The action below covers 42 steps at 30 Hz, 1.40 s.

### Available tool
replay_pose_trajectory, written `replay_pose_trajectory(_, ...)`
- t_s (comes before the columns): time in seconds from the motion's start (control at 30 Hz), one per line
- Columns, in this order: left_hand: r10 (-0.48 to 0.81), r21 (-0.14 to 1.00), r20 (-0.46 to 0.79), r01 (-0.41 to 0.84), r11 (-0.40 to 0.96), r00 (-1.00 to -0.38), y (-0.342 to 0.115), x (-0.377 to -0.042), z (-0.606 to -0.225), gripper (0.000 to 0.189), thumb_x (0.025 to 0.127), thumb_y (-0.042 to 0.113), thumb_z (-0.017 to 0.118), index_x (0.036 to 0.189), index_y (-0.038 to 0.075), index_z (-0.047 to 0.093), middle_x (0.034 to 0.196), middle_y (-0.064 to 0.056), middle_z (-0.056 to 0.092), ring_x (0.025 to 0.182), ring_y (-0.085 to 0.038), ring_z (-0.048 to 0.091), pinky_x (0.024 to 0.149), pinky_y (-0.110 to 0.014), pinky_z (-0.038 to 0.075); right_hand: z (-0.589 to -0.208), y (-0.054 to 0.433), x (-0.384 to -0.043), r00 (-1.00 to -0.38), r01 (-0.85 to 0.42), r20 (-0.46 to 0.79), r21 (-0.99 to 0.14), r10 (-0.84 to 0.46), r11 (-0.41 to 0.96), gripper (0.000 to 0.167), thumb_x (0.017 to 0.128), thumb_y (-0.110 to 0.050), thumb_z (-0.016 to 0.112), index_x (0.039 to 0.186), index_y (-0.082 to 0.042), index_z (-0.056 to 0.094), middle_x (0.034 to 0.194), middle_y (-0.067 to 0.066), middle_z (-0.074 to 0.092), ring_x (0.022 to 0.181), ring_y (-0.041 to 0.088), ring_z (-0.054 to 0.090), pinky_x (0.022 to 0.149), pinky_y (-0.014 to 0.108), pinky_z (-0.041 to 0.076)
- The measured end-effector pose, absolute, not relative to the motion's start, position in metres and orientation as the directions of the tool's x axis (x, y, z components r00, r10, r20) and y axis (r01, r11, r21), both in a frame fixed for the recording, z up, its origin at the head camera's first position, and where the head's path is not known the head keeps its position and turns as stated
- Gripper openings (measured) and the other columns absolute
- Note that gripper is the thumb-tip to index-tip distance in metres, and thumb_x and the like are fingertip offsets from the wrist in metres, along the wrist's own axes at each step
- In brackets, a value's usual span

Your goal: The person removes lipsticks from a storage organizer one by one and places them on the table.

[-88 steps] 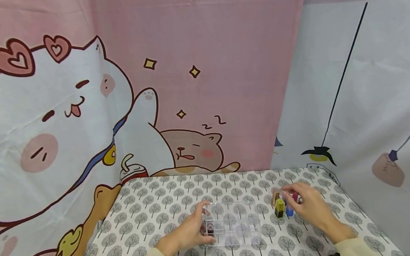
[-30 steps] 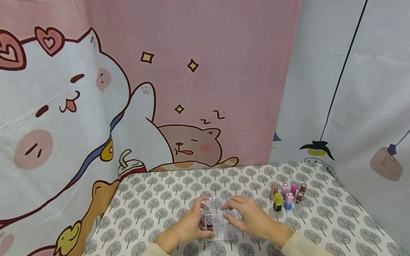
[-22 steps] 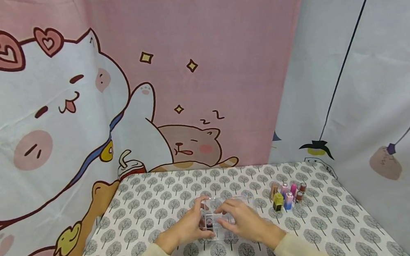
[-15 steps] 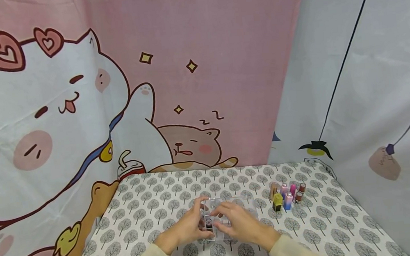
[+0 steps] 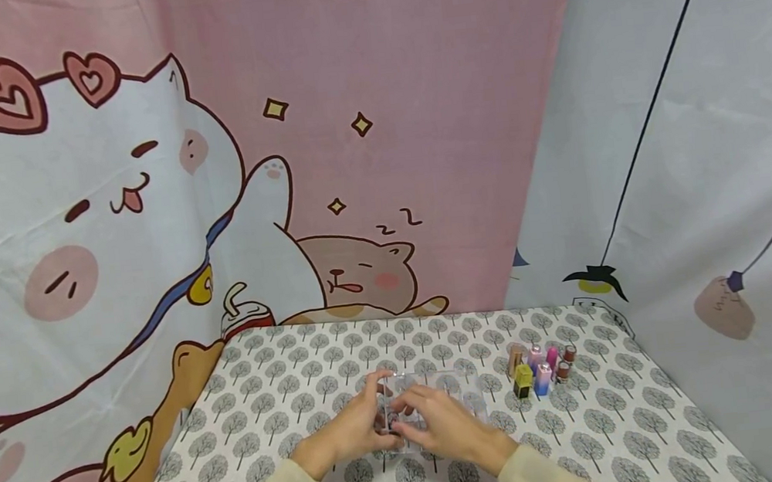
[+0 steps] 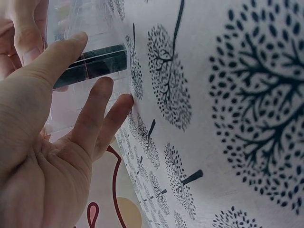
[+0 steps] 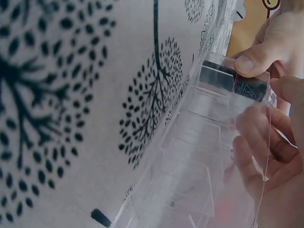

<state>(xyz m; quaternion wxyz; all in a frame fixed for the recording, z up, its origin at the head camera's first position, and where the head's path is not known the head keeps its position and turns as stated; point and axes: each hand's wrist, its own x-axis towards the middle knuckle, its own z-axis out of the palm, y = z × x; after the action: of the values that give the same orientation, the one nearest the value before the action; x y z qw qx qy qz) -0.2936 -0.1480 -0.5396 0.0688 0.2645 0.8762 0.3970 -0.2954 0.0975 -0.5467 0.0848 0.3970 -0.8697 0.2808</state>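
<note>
A clear plastic compartment box (image 5: 444,381) lies on the table below me, and my left hand (image 5: 348,429) grips its left end, thumb on the near side and fingers on the far side. Inside the left end is a dark cylindrical tube (image 6: 97,64), its side showing a small printed triangle in the right wrist view. Reaching over the same end, my right hand (image 5: 445,424) has bent fingers close to the tube (image 7: 223,78). In the left wrist view its fingertip sits beside my left thumb. Whether it pinches anything is hidden.
To the right stand several lipstick-like tubes: a yellow and black one (image 5: 523,381), a pink and blue one (image 5: 543,379), a brown one (image 5: 515,360), a magenta one (image 5: 552,357) and dark red ones (image 5: 563,370). A tree-patterned cloth (image 5: 341,354) covers the table.
From the group of tubes on the right, my right hand has moved left over the box, and lately further toward its left end. My left hand keeps its grip there.
</note>
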Motion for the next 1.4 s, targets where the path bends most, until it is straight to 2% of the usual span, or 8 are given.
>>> replay_pose_trajectory(0.3, 0.515, 0.72, 0.087, 0.411, 0.559, -0.853, -0.1478, -0.2938, -0.5393, 0.127, 0.087, 0.021, 0.105, 0.18, 0.025, 0.019, 0.129, -0.011, 0.075, 0.091, -0.001, 0.073, 0.081, -0.021, 0.066, -0.5479, 0.0962, -0.2958, -0.677, -0.73, 0.365, -0.443, -0.639, 0.52, 0.029, 0.113, -0.03, 0.08, 0.137, -0.015, 0.079, 0.129, -0.001, 0.083, 0.114, 0.016, 0.08, 0.098, 0.03, 0.072)
replay_pose_trajectory(0.6, 0.517, 0.722, 0.097, 0.418, 0.552, -0.85, -0.1473, -0.2938, -0.538, 0.126, 0.087, 0.019, 0.105, 0.18, 0.023, 0.02, 0.139, -0.016, 0.071, 0.093, -0.003, 0.074, 0.082, -0.021, 0.067, -0.5472, 0.0946, -0.2968, -0.68, -0.728, 0.363, -0.444, -0.637, 0.523, 0.025, 0.114, -0.03, 0.078, 0.134, -0.016, 0.08, 0.126, -0.003, 0.083, 0.113, 0.013, 0.079, 0.098, 0.031, 0.072)
replay_pose_trajectory(0.8, 0.522, 0.722, 0.097, 0.421, 0.549, -0.847, -0.1476, -0.2939, -0.5387, 0.124, 0.087, 0.019, 0.105, 0.179, 0.02, 0.021, 0.154, -0.022, 0.064, 0.095, -0.004, 0.075, 0.083, -0.02, 0.067, -0.5475, 0.0948, -0.2966, -0.679, -0.728, 0.362, -0.441, -0.638, 0.524, 0.023, 0.113, -0.028, 0.079, 0.133, -0.016, 0.08, 0.124, -0.003, 0.082, 0.111, 0.012, 0.079, 0.097, 0.03, 0.072)
replay_pose_trajectory(1.03, 0.522, 0.727, 0.092, 0.416, 0.546, -0.848, -0.1478, -0.2941, -0.5386, 0.126, 0.087, 0.02, 0.105, 0.18, 0.023, 0.02, 0.147, -0.017, 0.068, 0.093, -0.002, 0.074, 0.083, -0.021, 0.067, -0.5472, 0.0951, -0.2966, -0.683, -0.723, 0.353, -0.45, -0.64, 0.524, 0.021, 0.113, -0.027, 0.079, 0.132, -0.017, 0.08, 0.123, -0.004, 0.082, 0.109, 0.009, 0.078, 0.096, 0.029, 0.072)
replay_pose_trajectory(1.3, 0.521, 0.731, 0.094, 0.414, 0.542, -0.848, -0.147, -0.2932, -0.5389, 0.126, 0.086, 0.019, 0.105, 0.18, 0.022, 0.021, 0.139, -0.015, 0.071, 0.092, -0.006, 0.075, 0.081, -0.021, 0.067, -0.5477, 0.0958, -0.2958, -0.677, -0.728, 0.364, -0.456, -0.639, 0.512, 0.02, 0.113, -0.026, 0.08, 0.13, -0.016, 0.08, 0.121, -0.004, 0.082, 0.107, 0.008, 0.077, 0.093, 0.026, 0.071)
replay_pose_trajectory(1.4, 0.52, 0.727, 0.097, 0.417, 0.546, -0.849, -0.147, -0.2933, -0.5387, 0.126, 0.086, 0.02, 0.105, 0.179, 0.021, 0.021, 0.146, -0.015, 0.068, 0.093, -0.004, 0.074, 0.082, -0.021, 0.067, -0.5476, 0.0961, -0.2958, -0.675, -0.731, 0.372, -0.454, -0.637, 0.51, 0.021, 0.113, -0.026, 0.08, 0.131, -0.016, 0.08, 0.121, -0.004, 0.082, 0.107, 0.006, 0.077, 0.093, 0.026, 0.071)
